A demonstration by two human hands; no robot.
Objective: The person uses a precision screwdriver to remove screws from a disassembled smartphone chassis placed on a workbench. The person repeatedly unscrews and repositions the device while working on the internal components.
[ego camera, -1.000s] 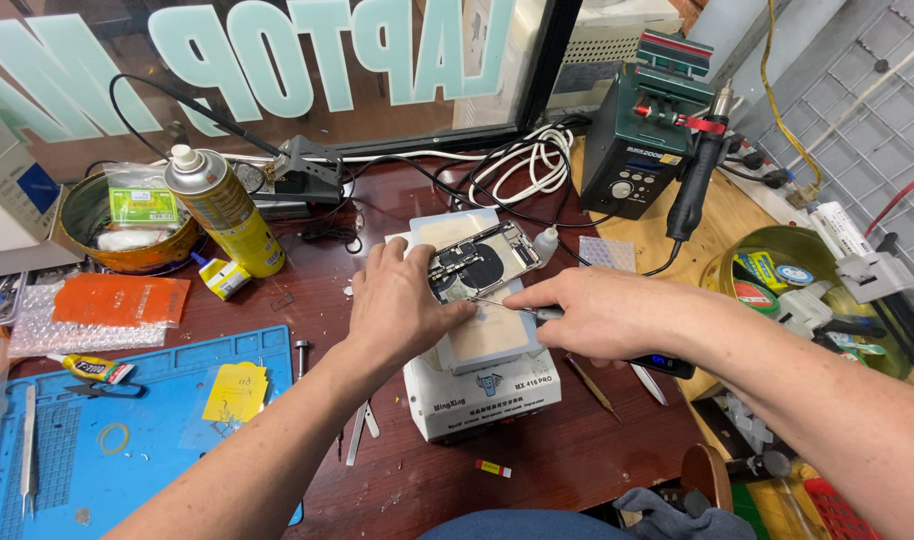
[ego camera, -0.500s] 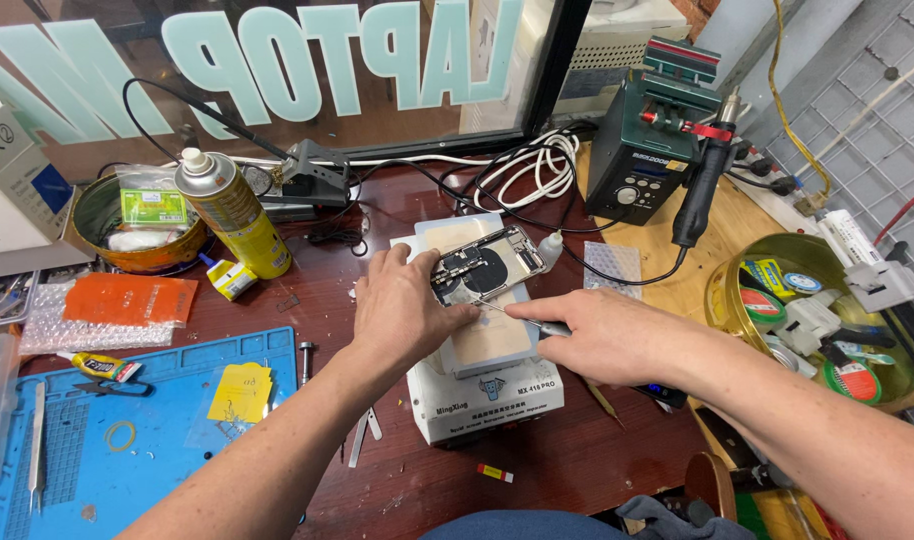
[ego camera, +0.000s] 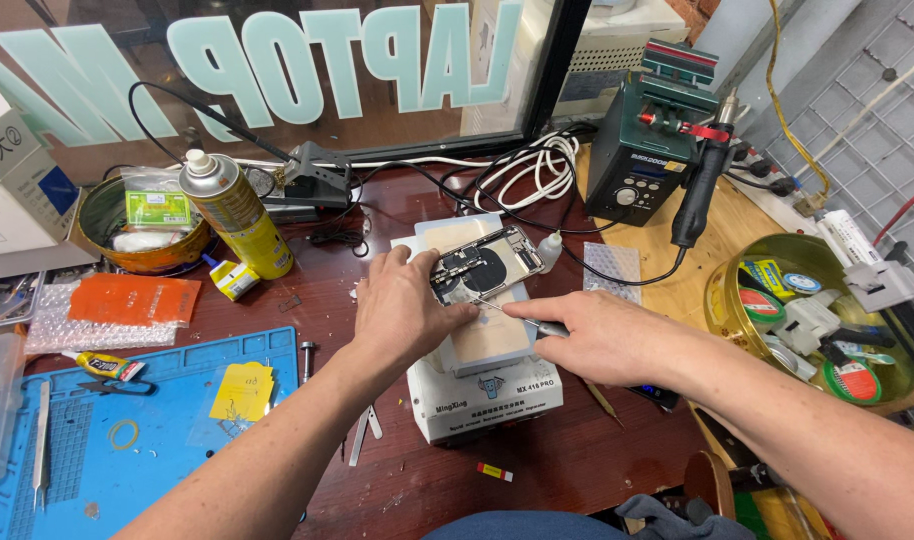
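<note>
An opened phone body (ego camera: 487, 266) with its inner parts showing lies tilted on top of a white heating plate box (ego camera: 482, 385) in the middle of the desk. My left hand (ego camera: 402, 310) rests on the phone's left end and pins it down. In my right hand (ego camera: 602, 335) is a thin metal tool (ego camera: 522, 316), its tip touching the phone's lower edge.
A yellow spray can (ego camera: 235, 215) and a brass bowl (ego camera: 137, 225) stand at the left. A blue work mat (ego camera: 127, 430) with tweezers lies at the front left. A hot-air station (ego camera: 647, 150) with its black handle (ego camera: 699, 200) stands at the back right, beside a round tin of parts (ego camera: 807, 315).
The view has shifted a little. My right hand has slid slightly left along the plate with the tool; my left hand stays on the phone.
</note>
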